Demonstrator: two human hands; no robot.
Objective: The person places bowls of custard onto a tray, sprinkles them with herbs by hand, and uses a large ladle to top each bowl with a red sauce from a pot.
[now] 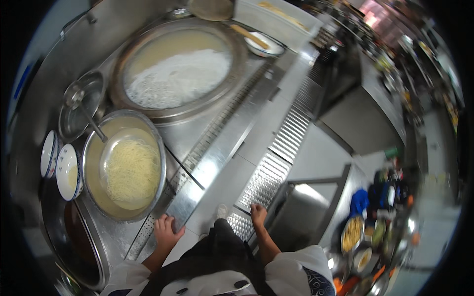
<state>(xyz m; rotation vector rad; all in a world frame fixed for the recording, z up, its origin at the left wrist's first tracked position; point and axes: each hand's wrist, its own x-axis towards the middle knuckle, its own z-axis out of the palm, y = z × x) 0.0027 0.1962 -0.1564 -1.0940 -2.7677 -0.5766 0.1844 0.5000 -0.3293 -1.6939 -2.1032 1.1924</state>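
My left hand [167,232] rests on the front edge of the stainless steel cooking counter [202,172], its fingers over the edge and holding no object. Above the floor hangs my right hand [258,214], loosely curled with nothing visible in it. Pale thin noodles [131,170] lie in liquid in a large metal basin [162,148], just beyond my left hand. Farther back, a big round built-in wok [237,66] holds cloudy, foaming liquid [185,74]. A metal ladle [92,124] leans from a metal bowl [68,125] over the basin's rim.
Two patterned bowls [67,174] [48,153] stand left of the basin, near a dark round pot [70,240]. A white bowl [264,50] with a wooden-handled tool [250,36] sits behind. A metal floor grate [264,177] runs along the aisle; a steel worktable [342,207] holding food containers stands right.
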